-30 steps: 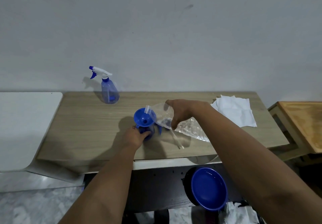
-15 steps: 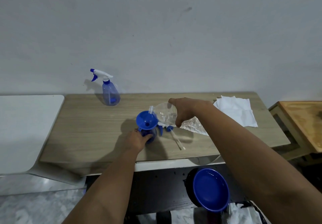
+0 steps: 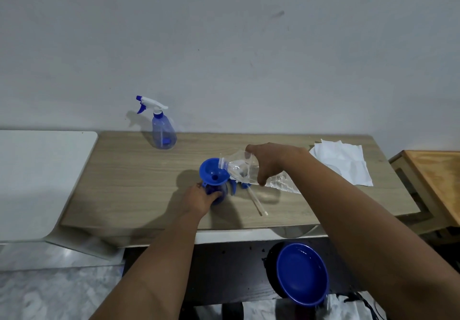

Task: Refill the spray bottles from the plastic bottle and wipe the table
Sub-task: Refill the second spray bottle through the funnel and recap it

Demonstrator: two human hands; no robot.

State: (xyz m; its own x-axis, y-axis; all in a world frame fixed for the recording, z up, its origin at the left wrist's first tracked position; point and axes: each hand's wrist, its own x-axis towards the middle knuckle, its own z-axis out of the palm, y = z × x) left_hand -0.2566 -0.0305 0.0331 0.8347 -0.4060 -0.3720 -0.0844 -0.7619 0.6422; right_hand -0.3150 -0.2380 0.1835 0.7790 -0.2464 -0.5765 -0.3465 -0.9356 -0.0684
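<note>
On the wooden table (image 3: 129, 183), mid-front, the left hand (image 3: 199, 199) grips a funnel-topped spray bottle (image 3: 219, 191); the right hand (image 3: 270, 163) grasps the tilted plastic bottle (image 3: 239, 168), mouth over the funnel (image 3: 212, 173).

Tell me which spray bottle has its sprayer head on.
The far spray bottle by the wall; the near spray bottle carries a funnel instead.

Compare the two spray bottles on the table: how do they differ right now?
The far spray bottle stands alone near the wall with its white trigger head screwed on; the near spray bottle has no head and carries a blue funnel in its neck. Nothing touches the far one; the left hand grips the near one while the right hand tips the plastic bottle over the funnel. Both are translucent blue and upright.
</note>
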